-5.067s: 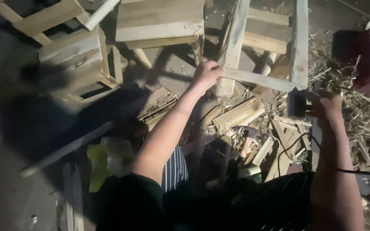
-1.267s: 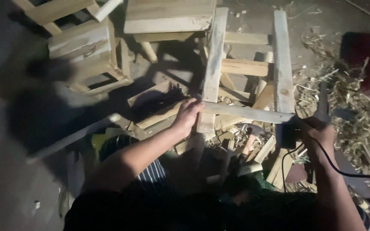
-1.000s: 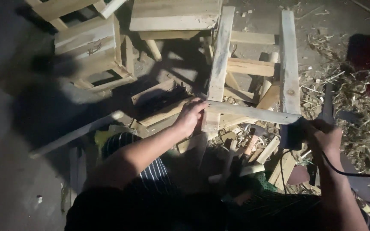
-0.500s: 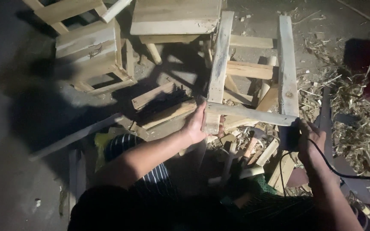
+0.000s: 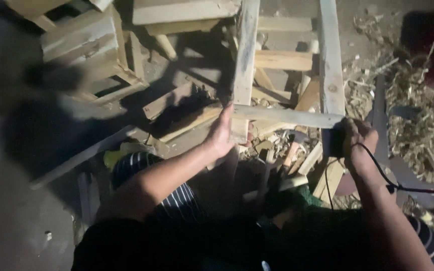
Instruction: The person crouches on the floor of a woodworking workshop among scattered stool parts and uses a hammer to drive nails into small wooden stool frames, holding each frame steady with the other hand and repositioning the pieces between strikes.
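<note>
Dim scene lit by one harsh light from near the camera: the pale wooden frame (image 5: 247, 60) glares at the middle top, while the floor (image 5: 6, 211) at the left falls into black shadow. Soft, grainy, slightly blurred.

Wood offcuts (image 5: 282, 150) crowd beneath the frame (image 5: 330, 65); bare floor (image 5: 6, 221) lies left.
</note>
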